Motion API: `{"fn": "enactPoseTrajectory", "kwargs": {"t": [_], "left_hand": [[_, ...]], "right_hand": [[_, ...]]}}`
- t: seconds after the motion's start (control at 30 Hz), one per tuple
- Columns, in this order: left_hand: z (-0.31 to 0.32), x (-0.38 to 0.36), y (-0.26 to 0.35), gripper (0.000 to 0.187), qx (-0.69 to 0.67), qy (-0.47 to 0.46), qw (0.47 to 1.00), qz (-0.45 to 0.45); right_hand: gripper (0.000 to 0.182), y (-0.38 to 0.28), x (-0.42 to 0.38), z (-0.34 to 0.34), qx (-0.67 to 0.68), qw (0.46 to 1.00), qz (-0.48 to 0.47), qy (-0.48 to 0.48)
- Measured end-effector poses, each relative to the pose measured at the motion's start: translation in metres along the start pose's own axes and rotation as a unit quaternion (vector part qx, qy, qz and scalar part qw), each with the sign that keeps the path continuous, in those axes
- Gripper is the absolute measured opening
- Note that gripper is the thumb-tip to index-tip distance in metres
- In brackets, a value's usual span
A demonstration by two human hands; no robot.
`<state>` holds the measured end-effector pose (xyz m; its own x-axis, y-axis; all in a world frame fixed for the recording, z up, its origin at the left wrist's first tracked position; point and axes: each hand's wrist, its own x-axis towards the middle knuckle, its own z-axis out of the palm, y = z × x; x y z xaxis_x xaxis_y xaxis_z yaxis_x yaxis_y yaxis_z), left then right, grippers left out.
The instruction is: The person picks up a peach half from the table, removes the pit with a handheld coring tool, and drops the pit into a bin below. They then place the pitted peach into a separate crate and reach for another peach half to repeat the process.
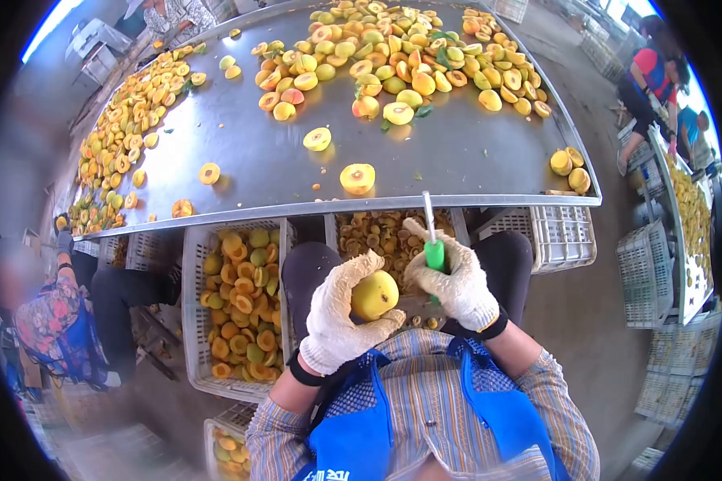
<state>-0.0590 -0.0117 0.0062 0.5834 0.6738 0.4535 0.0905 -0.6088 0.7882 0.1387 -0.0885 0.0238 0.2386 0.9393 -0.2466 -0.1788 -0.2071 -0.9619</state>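
My left hand (pixel 347 305), in a white knit glove, is closed around a yellow peach (pixel 375 295) with a small dark spot on its skin. In my gloved right hand (pixel 456 279) is a green-handled pitting tool (pixel 435 255), its narrow metal shaft pointing up toward the table edge. The tool and the peach are apart, both held over my lap. Beneath and beyond my hands sits a crate (pixel 331 232) of brown peach pits (pixel 373 232). Two peach halves, one cut face up (pixel 358 179), lie near the table's front edge.
A metal table (pixel 257 172) spans the front, with a large heap of halved peaches (pixel 393 56) at the back and another (pixel 124 136) at left. A white crate (pixel 192 321) of peach halves stands left of my knee. Other people work at left, back and far right.
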Motion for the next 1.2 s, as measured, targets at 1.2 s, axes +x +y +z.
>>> {"fn": "enactPoseTrajectory", "kwargs": {"t": [1.2], "left_hand": [[0.016, -0.013, -0.024, 0.027, -0.318, 0.158, 0.917, -0.181]], "right_hand": [[0.053, 0.009, -0.032, 0.017, -0.460, 0.871, -0.136, -0.111]]}}
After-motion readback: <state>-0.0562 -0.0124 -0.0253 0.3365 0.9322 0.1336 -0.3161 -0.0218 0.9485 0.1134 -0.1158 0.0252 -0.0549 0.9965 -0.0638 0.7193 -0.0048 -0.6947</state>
